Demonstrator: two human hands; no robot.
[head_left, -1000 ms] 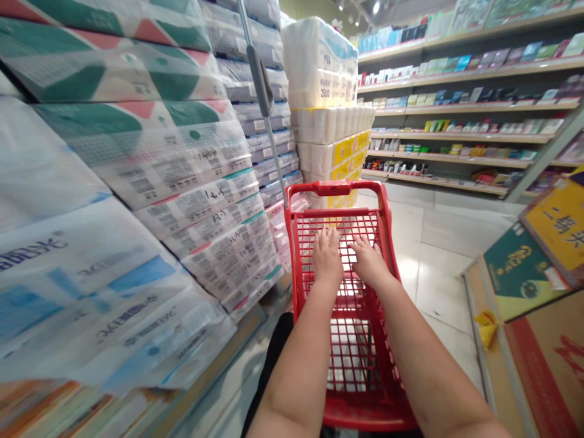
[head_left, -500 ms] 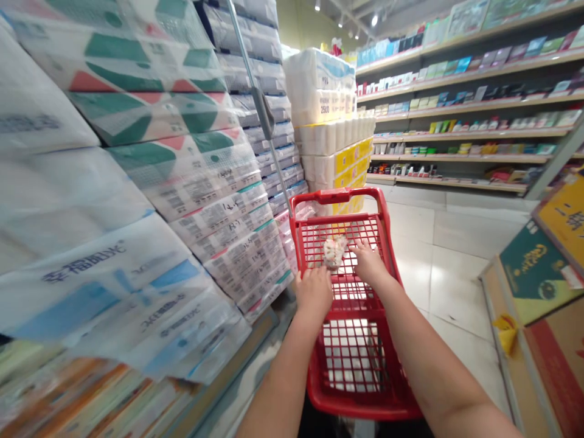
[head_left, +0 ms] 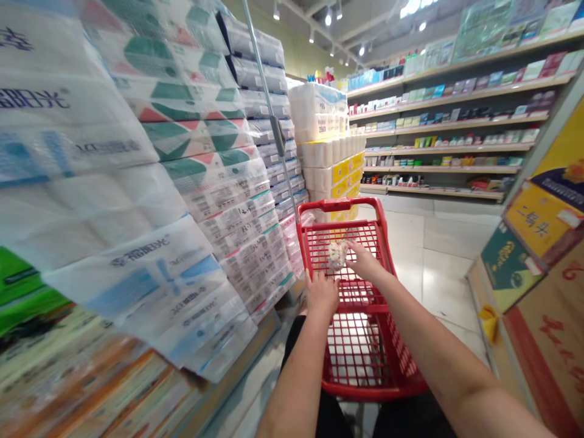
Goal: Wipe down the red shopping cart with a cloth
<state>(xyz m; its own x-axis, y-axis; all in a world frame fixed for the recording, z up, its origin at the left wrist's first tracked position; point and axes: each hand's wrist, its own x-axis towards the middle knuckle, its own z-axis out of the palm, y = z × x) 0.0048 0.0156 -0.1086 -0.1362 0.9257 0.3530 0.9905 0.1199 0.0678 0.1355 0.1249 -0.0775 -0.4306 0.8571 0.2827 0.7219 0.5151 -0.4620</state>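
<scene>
Clear wrapped packet (head_left: 337,255), small and crumpled, lies on the red mesh of the red shopping cart (head_left: 340,205), toward the far end of the basket. Its long axis is hard to call; we read it as running roughly away from us, tilted slightly, but the wrapping is too bunched to be sure.

Left to right: wrapped toilet paper packs (head_left: 219,201) stacked high right beside the cart, a metal cart pole (head_left: 269,103) rising from the cart's far left corner, and a stack of toilet rolls with yellow bands (head_left: 331,164) just past the far rim.

We see the left hand (head_left: 322,295) on the mesh, near the packet but apart from it, fingers slightly curled, nothing in it; we cannot tell if it grips the wire. The right hand (head_left: 364,261) is extended and partly open, its fingers touching the packet's right side without closing around it.

Compared with the earlier frame, the right fingers have moved onto the packet; the packet sits about where it was.

Further right: tiled floor (head_left: 438,255), store shelves (head_left: 447,128), cardboard boxes (head_left: 542,316).
</scene>
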